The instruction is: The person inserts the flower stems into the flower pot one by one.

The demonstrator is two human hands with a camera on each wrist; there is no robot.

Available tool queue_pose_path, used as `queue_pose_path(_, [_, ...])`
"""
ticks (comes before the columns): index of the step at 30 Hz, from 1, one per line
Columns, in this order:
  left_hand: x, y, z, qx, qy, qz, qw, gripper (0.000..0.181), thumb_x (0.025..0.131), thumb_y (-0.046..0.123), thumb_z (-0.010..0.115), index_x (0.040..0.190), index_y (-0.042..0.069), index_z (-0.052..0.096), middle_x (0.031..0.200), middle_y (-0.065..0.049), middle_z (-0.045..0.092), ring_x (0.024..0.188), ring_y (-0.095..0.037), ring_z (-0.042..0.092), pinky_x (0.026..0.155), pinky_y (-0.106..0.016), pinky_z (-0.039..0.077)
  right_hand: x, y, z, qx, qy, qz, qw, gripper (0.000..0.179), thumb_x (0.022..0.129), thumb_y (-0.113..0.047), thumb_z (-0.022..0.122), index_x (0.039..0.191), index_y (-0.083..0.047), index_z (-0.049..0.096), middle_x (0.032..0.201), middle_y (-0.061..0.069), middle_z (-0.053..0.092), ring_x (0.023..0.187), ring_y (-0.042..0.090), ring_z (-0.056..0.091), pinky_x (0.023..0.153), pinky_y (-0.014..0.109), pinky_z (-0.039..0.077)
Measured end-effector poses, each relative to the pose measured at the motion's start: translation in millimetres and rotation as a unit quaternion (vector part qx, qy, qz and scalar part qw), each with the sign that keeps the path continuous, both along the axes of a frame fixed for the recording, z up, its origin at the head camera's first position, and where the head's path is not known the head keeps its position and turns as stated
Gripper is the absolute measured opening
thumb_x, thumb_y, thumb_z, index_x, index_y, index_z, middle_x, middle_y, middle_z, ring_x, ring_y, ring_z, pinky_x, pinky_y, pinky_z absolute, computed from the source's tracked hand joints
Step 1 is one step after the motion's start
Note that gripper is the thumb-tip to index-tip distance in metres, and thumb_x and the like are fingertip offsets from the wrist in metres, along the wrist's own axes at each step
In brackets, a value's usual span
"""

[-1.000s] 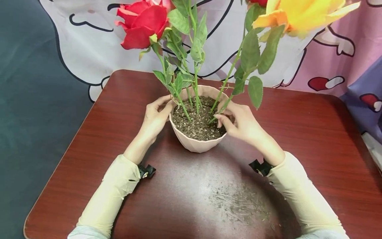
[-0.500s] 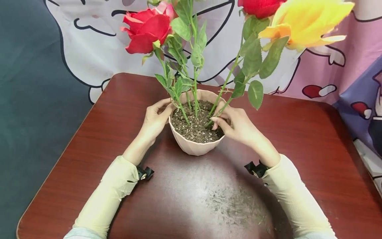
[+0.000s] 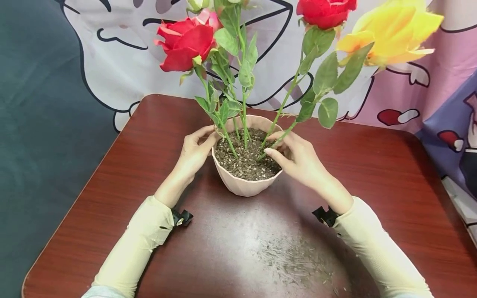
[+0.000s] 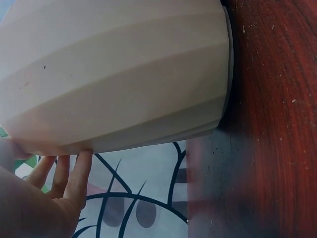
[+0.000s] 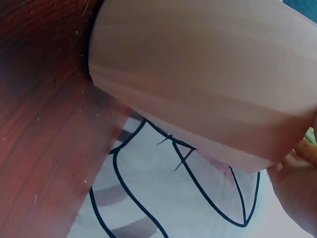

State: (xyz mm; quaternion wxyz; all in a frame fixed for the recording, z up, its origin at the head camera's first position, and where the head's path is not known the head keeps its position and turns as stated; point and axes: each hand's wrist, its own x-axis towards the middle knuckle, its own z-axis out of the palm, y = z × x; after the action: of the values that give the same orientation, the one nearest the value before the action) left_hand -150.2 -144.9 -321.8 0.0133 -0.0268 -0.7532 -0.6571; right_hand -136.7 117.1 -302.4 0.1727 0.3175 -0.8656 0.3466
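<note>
The flower pot (image 3: pixel 246 186), pale pink and faceted, is filled with dark soil (image 3: pixel 247 165). My left hand (image 3: pixel 195 151) holds its left rim, thumb at the top edge and fingers against the outer wall in the left wrist view. Over the right rim reaches my right hand (image 3: pixel 302 159), thumb and forefinger apart on either side of the yellow rose's stem (image 3: pixel 285 133). Contact with that stem is hard to tell. The yellow rose (image 3: pixel 395 35) leans right. One red rose (image 3: pixel 186 43) stands at the left, another red rose (image 3: pixel 326 12) at the right.
Loose soil crumbs (image 3: pixel 298 258) lie scattered on the reddish-brown table (image 3: pixel 112 194), in front of the pot and to the right. Behind the table hangs a cartoon-printed cloth (image 3: pixel 115 74). A pink rose (image 3: pixel 208 20) and a whitish bud (image 3: pixel 197 4) rise behind the left red rose.
My right thumb and forefinger have parted from their pinch on the yellow rose's stem. The yellow rose's leaves have shifted right. My left hand stays at the pot's rim. The head view has shifted slightly.
</note>
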Motion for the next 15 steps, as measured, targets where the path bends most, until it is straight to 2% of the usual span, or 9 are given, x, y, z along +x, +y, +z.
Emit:
queue_pose_path(4, [-1.9,-0.3,0.0,0.002,0.003,-0.001,1.0000,0.031,0.094,0.023,0.056,0.122,0.012,0.063,0.094,-0.006,0.063,0.081,-0.009,0.056,0.069,-0.023,0.052,-0.1,4,-1.1,-0.006,0.037,-0.006,0.9993,0.037,0.081,-0.013,0.074,0.114,-0.003,0.062,0.117,0.011,0.058,0.081,0.021,0.056,0.075,0.034,0.045])
queue_pose_path(7, [-2.9,-1.5,-0.5,-0.001,0.002,0.001,1.0000,0.031,0.094,0.023,0.056,0.122,0.013,0.063,0.094,-0.006,0.063,0.082,-0.009,0.057,0.070,-0.023,0.052,-1.2,8,-3.4,-0.010,0.054,-0.012,0.9984,0.046,0.078,-0.012,0.076,0.120,-0.002,0.059,0.127,0.013,0.053,0.103,0.026,0.055,0.092,0.039,0.041])
queue_pose_path(11, [-3.2,-3.2,-1.9,-0.007,0.001,0.001,1.0000,0.031,0.094,0.024,0.055,0.122,0.013,0.062,0.098,-0.009,0.064,0.082,-0.010,0.056,0.071,-0.023,0.052,-3.0,14,-6.9,-0.020,0.048,-0.010,0.9986,0.055,0.076,-0.012,0.077,0.126,-0.003,0.055,0.131,0.013,0.049,0.122,0.028,0.045,0.103,0.041,0.035])
queue_pose_path(15, [-2.6,-4.5,-3.4,-0.011,-0.001,0.001,0.9999,0.032,0.095,0.025,0.055,0.124,0.014,0.061,0.102,-0.011,0.064,0.084,-0.011,0.057,0.072,-0.023,0.052,-2.6,20,-9.6,-0.012,0.025,-0.017,0.9995,0.058,0.078,-0.016,0.076,0.130,-0.005,0.053,0.134,0.012,0.047,0.126,0.026,0.042,0.104,0.043,0.034])
